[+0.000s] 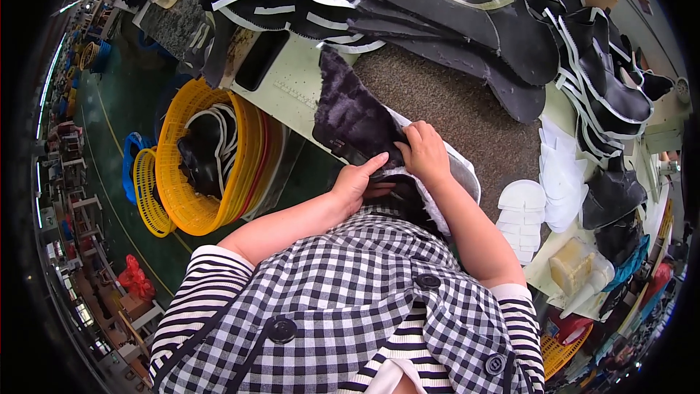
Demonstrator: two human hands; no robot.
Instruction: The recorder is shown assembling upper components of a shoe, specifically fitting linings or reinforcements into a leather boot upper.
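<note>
Both my hands work on a dark, fur-lined boot piece (350, 106) at the front edge of the table. Its plush side faces up, and a pale fluffy edge runs down toward my lap. My left hand (357, 182) grips its near edge, thumb on top and fingers mostly hidden beneath. My right hand (424, 150) pinches the piece a little further right, fingertips bent down onto the fur. The two thumbs are close together. Part of the piece lies behind my forearms and against my checked apron (321, 270).
Stacked dark sole-shaped fur pieces (467, 44) lie on a brown mat (437, 102). Black uppers with white edging (605, 95) sit at right, beside white pads (521, 211). A black phone (262, 60) rests at left. Yellow baskets (171, 175) stand by the table. A glue container (572, 266) is near right.
</note>
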